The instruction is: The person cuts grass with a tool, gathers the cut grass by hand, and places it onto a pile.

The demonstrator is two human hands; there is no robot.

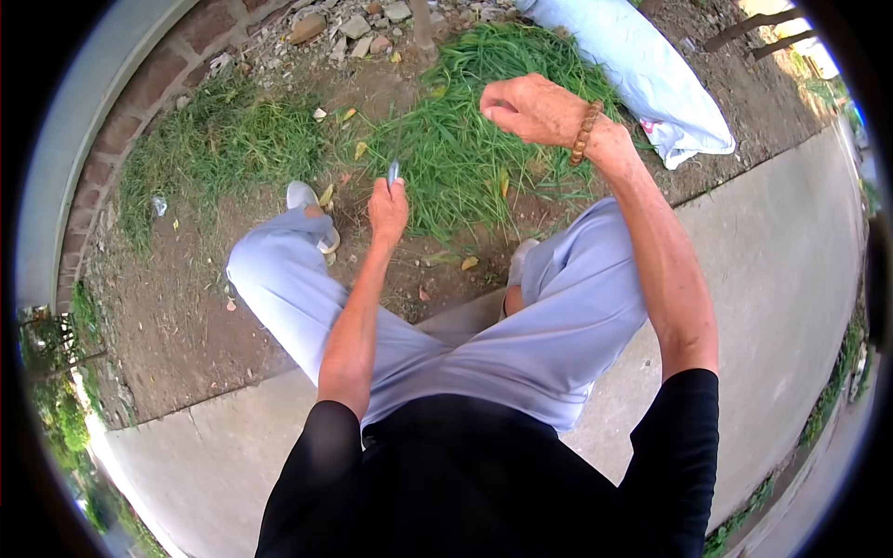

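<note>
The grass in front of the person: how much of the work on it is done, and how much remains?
Done: a loose heap of grass lies flat on the soil. In hand: the left hand grips a small tool over that heap; the right hand is raised, loosely curled, apparently empty. Left: a rooted patch of grass beside the brick edging remains.

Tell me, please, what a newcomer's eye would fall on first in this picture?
First the two bare arms reaching out over pale trousers: the left hand closes its grip on a small blade, and the right hand, with a bead bracelet at the wrist, is raised in a loose fist. Beneath them lies a bright heap of grass on bare soil, with a white sack at upper right.
</note>
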